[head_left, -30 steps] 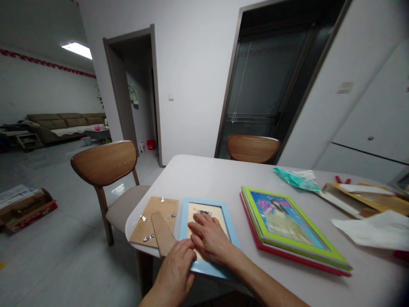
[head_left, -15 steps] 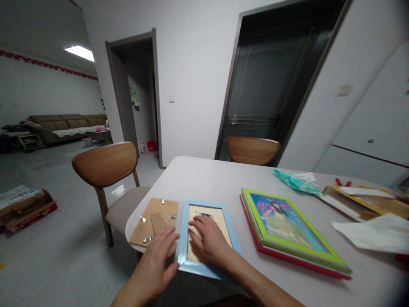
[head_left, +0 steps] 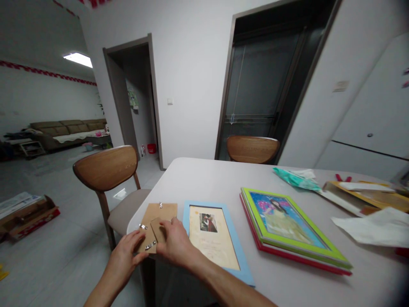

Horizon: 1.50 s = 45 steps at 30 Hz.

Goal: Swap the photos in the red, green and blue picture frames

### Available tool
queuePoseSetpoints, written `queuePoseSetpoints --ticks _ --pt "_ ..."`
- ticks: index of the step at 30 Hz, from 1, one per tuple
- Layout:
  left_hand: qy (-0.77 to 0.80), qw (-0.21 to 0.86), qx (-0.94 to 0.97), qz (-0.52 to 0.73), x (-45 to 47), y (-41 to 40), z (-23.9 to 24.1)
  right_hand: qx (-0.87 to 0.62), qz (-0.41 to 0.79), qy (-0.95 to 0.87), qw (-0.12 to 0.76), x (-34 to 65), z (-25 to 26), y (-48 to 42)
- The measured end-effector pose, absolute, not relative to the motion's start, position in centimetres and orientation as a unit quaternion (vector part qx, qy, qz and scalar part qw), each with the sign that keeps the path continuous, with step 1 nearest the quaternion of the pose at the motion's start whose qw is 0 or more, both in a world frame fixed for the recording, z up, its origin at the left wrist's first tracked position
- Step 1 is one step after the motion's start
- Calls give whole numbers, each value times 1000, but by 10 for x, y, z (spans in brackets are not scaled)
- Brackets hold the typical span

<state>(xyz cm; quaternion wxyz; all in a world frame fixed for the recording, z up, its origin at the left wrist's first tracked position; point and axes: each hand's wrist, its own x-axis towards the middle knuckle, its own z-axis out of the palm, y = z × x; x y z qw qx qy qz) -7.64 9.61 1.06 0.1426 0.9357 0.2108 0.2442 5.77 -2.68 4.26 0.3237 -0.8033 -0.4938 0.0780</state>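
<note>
A brown picture-frame backing board (head_left: 165,209) with metal clips and a fold-out stand lies at the table's left corner. My left hand (head_left: 125,252) holds its near left edge, fingers bent and thumb at the near side. My right hand (head_left: 179,244) grips its right side, fingertips beside the stand; part of the board is hidden under it. Just right of the board lies a light blue picture frame (head_left: 234,238), with a cream sheet (head_left: 204,245) and a small photo (head_left: 208,222) showing in it. Neither hand covers the sheet now.
On the right, a green picture frame (head_left: 319,256) with a portrait rests on a red one (head_left: 255,238). Behind it lie a teal packet (head_left: 297,179), a yellow envelope (head_left: 341,187) and white paper (head_left: 373,230). Wooden chairs (head_left: 107,168) (head_left: 252,149) stand by the table (head_left: 207,175).
My right hand has left the blue frame and moved left onto the backing board. My left hand has shifted left to the board's near left edge. The photo in the frame is now uncovered.
</note>
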Motion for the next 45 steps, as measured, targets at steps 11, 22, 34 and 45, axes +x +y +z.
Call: queuePoseSetpoints --ticks 11,22,34,45 --pt "60 212 938 268 -15 -17 37 -843 73 -408 343 110 51 -157" --pt "84 217 963 138 6 -26 31 -873 -14 -418 253 126 26 -160" --pt "62 232 962 132 3 -33 23 -783 -32 -584 212 115 31 -168" --pt "55 217 967 123 3 -31 25 -762 23 -608 224 113 47 -174"
